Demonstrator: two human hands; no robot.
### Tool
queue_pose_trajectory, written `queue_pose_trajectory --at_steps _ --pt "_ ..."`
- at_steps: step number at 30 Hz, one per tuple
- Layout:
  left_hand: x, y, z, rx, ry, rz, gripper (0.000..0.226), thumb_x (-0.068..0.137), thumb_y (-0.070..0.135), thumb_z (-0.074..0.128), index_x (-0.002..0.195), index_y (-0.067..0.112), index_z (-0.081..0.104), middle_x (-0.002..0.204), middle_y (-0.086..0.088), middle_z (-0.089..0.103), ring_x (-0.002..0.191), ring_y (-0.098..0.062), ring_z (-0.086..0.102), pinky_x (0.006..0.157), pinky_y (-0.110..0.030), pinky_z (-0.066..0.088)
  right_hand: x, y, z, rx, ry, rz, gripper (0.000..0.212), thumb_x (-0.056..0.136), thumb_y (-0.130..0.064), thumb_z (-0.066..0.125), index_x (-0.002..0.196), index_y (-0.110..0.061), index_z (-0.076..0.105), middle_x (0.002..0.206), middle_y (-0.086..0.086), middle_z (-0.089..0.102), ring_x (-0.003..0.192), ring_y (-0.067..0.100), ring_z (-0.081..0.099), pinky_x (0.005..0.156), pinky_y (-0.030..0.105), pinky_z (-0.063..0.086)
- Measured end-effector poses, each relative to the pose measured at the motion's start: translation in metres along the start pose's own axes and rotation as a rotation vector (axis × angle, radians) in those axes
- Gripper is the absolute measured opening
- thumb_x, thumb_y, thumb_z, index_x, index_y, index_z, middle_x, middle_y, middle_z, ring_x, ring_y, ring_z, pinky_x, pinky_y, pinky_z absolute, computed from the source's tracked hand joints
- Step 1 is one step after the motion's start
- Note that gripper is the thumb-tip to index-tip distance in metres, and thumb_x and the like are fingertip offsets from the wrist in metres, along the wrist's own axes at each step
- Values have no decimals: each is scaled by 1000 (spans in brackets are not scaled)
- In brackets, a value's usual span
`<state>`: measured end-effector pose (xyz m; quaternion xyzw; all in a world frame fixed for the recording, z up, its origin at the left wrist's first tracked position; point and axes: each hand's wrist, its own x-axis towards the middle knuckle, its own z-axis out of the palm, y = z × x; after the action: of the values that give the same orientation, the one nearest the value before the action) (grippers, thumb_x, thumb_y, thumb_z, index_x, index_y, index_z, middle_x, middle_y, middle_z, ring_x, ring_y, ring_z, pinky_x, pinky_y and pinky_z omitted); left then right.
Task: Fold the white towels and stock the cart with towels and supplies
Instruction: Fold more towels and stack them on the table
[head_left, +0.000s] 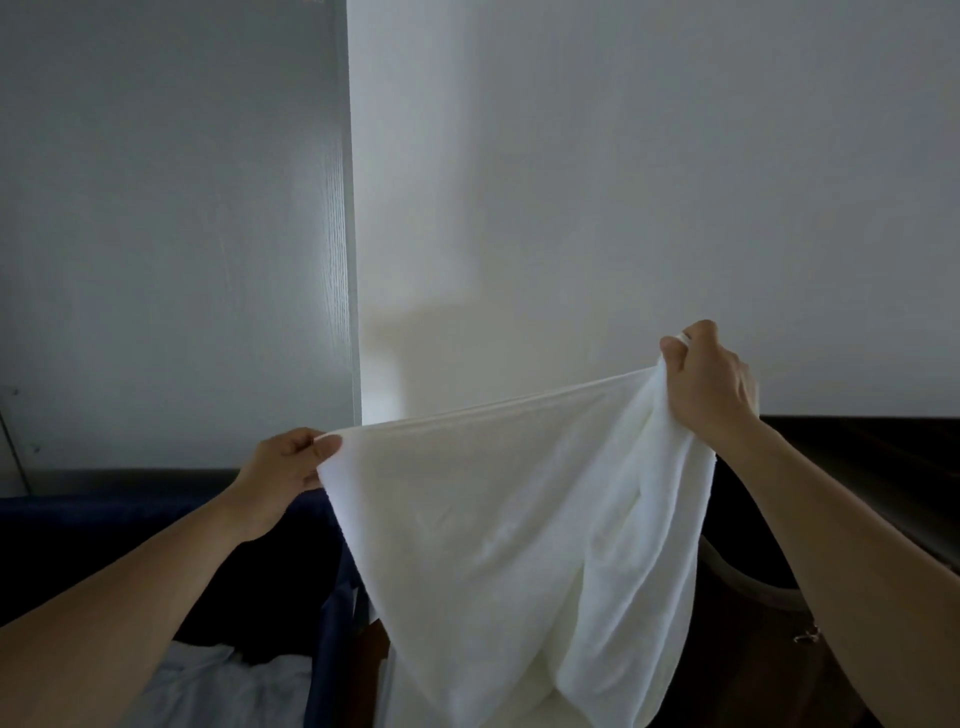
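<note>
White towel (498, 525) held aloft before pale wall (623, 182), top edge stretched taut between both hands. Left hand (283, 470) pinches lower corner, thumb over hem; right hand (711, 379) grips bunched upper corner, fingers curled round cloth. Towel hangs in loose folds. Dark blue bin (322, 613) below left, white linen (228, 686) heaped inside.

I can't see where the towel (509, 545) ends: the bottom edge cuts it. The left forearm (130, 613) covers part of the white cloth (234, 686).
</note>
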<state>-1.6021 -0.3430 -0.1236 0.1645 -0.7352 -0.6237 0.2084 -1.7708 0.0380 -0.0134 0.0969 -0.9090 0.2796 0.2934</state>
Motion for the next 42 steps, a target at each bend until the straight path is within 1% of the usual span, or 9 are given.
queue_pose_trajectory --at_steps 5,13,19,25,29,32,35,38,42 --pt "1 6 9 -226 23 -79 39 101 22 53 117 -13 56 102 -25 62 89 -32 61 83 -41 55 4 6 4 85 16 69 28 105 -33 35 110 -8 45 93 12 55 85 34 50 74 38 34" --pt "24 52 70 -333 150 -277 26 90 11 70 110 -5 66 100 -19 70 81 -32 67 69 -43 57 -4 3 26 318 -17 184 25 96 -33 56 83 -14 50 85 7 57 79 31 57 62 32 36" --pt "-18 76 168 -97 52 -86 31 93 19 68 70 0 60 77 -16 63 71 -29 62 69 -40 57 -59 -43 49 463 -152 80 22 83 -36 76 75 -18 67 75 -1 69 77 21 65 73 34 51" --pt "-38 75 197 47 -82 91 31 96 12 48 70 -3 55 67 -9 43 64 -20 38 58 -33 31 -84 -52 53 443 -223 0 39 90 -28 63 57 -7 60 54 6 56 55 16 50 60 37 47" --pt "-53 77 191 23 -203 148 33 93 7 46 62 9 58 56 6 57 53 -10 53 51 -17 40 -86 -54 51 683 -466 179 28 78 -18 52 71 3 69 75 21 69 66 23 60 71 52 59" --pt "-55 70 185 107 -328 236 12 79 25 66 86 19 74 85 7 76 83 -9 72 77 -21 55 -82 -52 36 889 -692 256 36 81 1 41 95 7 74 97 21 74 81 23 72 71 36 62" --pt "-49 64 177 306 -243 342 15 79 21 68 93 18 71 83 4 73 78 -10 68 66 -14 49 -76 -46 20 874 -823 126 45 86 2 32 107 5 72 103 17 75 95 23 73 87 37 55" --pt "-43 65 169 491 -158 464 14 93 14 58 96 18 71 79 6 69 70 -8 60 60 -13 43 -69 -39 14 713 -873 -62 44 86 -7 35 107 -8 73 105 9 76 100 17 72 90 29 47" --pt "-33 77 150 195 -280 346 33 93 1 60 87 29 76 83 6 75 78 -10 69 73 -24 54 -55 -18 15 722 -665 -147 36 90 5 50 109 -17 72 104 -1 76 100 12 69 91 32 52"
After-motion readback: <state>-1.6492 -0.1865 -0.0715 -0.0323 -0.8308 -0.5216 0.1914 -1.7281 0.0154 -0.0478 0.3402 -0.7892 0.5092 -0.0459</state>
